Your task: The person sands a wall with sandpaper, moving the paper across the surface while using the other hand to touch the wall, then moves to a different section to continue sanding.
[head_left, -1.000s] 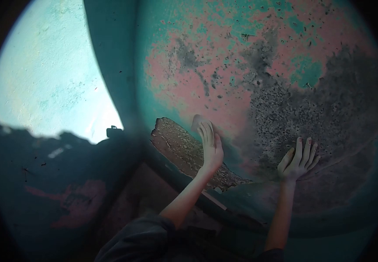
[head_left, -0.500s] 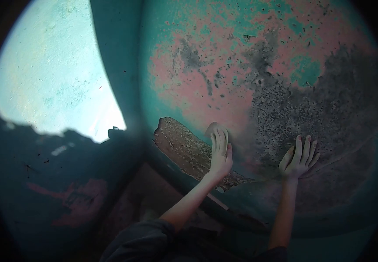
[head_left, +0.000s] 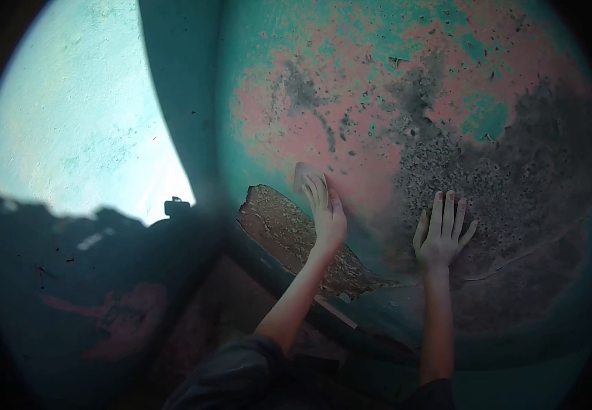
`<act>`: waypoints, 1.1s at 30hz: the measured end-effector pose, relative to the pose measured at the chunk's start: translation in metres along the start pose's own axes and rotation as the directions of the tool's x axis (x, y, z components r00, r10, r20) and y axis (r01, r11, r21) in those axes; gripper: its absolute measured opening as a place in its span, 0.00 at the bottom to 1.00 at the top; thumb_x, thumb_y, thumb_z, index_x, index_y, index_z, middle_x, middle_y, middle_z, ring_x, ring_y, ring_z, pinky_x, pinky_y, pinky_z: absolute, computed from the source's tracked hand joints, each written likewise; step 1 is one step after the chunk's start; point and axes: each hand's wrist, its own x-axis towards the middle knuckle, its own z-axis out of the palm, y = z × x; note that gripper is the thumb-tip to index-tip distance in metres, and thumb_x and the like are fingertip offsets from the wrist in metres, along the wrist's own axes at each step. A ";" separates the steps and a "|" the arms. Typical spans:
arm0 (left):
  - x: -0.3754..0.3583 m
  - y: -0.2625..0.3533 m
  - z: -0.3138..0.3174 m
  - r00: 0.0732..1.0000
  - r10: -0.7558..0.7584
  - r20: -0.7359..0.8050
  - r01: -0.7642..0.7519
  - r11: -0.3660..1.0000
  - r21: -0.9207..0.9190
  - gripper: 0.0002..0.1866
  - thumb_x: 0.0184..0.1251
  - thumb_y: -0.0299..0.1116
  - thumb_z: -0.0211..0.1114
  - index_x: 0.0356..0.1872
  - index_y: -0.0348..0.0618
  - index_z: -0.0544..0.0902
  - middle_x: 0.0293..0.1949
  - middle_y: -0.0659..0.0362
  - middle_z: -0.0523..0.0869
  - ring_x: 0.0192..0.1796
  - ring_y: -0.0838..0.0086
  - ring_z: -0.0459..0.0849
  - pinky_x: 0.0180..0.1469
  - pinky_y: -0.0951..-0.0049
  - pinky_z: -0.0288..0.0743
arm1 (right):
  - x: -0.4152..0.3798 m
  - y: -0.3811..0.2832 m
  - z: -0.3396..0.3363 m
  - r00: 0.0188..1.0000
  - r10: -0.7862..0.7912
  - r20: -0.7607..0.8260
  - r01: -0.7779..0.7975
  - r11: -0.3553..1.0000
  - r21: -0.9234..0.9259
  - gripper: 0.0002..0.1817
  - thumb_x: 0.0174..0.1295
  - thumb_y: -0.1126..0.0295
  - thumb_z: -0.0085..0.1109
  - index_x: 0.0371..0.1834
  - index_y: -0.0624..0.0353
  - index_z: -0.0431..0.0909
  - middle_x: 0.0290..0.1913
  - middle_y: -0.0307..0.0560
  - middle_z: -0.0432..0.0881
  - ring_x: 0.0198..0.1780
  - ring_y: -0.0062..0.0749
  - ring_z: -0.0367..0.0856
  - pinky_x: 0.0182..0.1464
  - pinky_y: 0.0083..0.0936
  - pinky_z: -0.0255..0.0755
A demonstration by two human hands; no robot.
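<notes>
My left hand [head_left: 327,215] presses a small flat greyish sheet, which looks like a piece of sandpaper [head_left: 301,175], against the painted wall [head_left: 364,164]. Its fingers lie over the sheet, and one corner shows past the fingertips. Around it the wall is worn pink, and just below the hand is a long bare brown patch [head_left: 279,225] where the coating has come off. My right hand [head_left: 441,236] rests flat on the dark, pitted grey part of the wall, fingers spread, with nothing visible in it.
At the left, another wall [head_left: 91,102] meets this one in a corner; bright light falls on its upper part, with shadow below. A thin crack [head_left: 515,260] runs along the lower right of the worn area. A pale strip [head_left: 335,312] lies by the wall's foot.
My left hand has slid up and to the left across the wall, carrying the sandpaper with it. My right hand has shifted left and slightly up.
</notes>
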 end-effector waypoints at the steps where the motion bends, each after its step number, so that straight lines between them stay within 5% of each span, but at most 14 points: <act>1: 0.004 0.000 0.000 0.997 -0.030 -0.067 0.028 0.999 -0.020 0.34 0.86 0.36 0.45 0.83 0.37 0.44 0.83 0.37 0.40 0.83 0.32 0.34 0.81 0.42 0.39 | -0.001 0.000 -0.001 1.000 -0.002 0.004 0.002 1.000 0.001 0.28 0.71 0.56 0.59 0.73 0.45 0.75 0.77 0.39 0.71 0.80 0.42 0.64 0.82 0.57 0.38; 3: -0.037 0.002 0.014 0.999 -0.007 -0.053 0.007 1.000 0.001 0.33 0.86 0.37 0.43 0.83 0.37 0.45 0.83 0.38 0.41 0.83 0.33 0.36 0.82 0.42 0.39 | 0.001 -0.001 -0.001 1.000 0.013 -0.014 -0.012 1.000 0.027 0.27 0.71 0.57 0.59 0.73 0.45 0.76 0.77 0.39 0.72 0.80 0.42 0.65 0.82 0.56 0.37; 6: -0.076 0.000 0.013 0.972 -0.040 0.230 0.023 0.997 0.075 0.34 0.87 0.41 0.42 0.84 0.39 0.45 0.84 0.38 0.42 0.83 0.34 0.39 0.82 0.44 0.38 | -0.002 0.001 -0.002 1.000 -0.007 -0.006 0.007 0.999 0.051 0.26 0.70 0.58 0.59 0.72 0.45 0.77 0.77 0.39 0.72 0.80 0.42 0.65 0.83 0.55 0.36; 9: -0.034 -0.005 -0.002 0.997 -0.049 0.067 0.053 0.997 -0.062 0.33 0.87 0.41 0.43 0.84 0.39 0.45 0.84 0.38 0.42 0.83 0.34 0.39 0.82 0.44 0.39 | -0.001 0.001 -0.002 0.999 -0.019 -0.026 0.020 0.998 0.059 0.26 0.70 0.59 0.59 0.71 0.45 0.78 0.77 0.40 0.72 0.80 0.42 0.64 0.83 0.54 0.36; 13: -0.001 -0.010 -0.005 0.997 -0.021 -0.075 0.023 0.999 0.039 0.33 0.87 0.41 0.42 0.84 0.39 0.46 0.83 0.38 0.42 0.83 0.34 0.40 0.81 0.45 0.42 | 0.001 -0.001 -0.005 1.000 -0.009 -0.023 0.011 0.998 0.064 0.26 0.70 0.59 0.59 0.71 0.44 0.78 0.77 0.40 0.72 0.80 0.42 0.64 0.83 0.54 0.36; 19: -0.090 0.002 0.009 0.972 -0.084 0.219 0.068 0.995 0.077 0.33 0.85 0.39 0.43 0.84 0.44 0.46 0.84 0.43 0.45 0.83 0.33 0.42 0.81 0.42 0.44 | 0.001 -0.001 -0.004 0.999 -0.018 -0.040 0.021 0.997 0.072 0.26 0.69 0.60 0.59 0.71 0.44 0.78 0.76 0.40 0.72 0.80 0.43 0.64 0.83 0.54 0.36; 26: -0.017 -0.003 -0.013 0.997 -0.041 -0.058 0.045 0.997 0.059 0.32 0.84 0.37 0.45 0.83 0.41 0.51 0.83 0.42 0.51 0.83 0.38 0.49 0.80 0.45 0.47 | 0.002 -0.003 -0.004 0.999 -0.013 -0.040 0.016 0.997 0.078 0.25 0.69 0.61 0.58 0.71 0.43 0.78 0.76 0.40 0.72 0.80 0.44 0.63 0.83 0.54 0.36; 33: -0.060 0.006 0.002 0.999 0.027 0.043 -0.034 0.985 0.166 0.32 0.83 0.33 0.48 0.82 0.38 0.54 0.82 0.39 0.53 0.82 0.41 0.52 0.79 0.45 0.51 | 0.001 -0.002 -0.004 0.999 -0.014 -0.045 0.018 0.997 0.079 0.25 0.69 0.61 0.59 0.70 0.43 0.79 0.76 0.40 0.72 0.80 0.44 0.63 0.83 0.54 0.36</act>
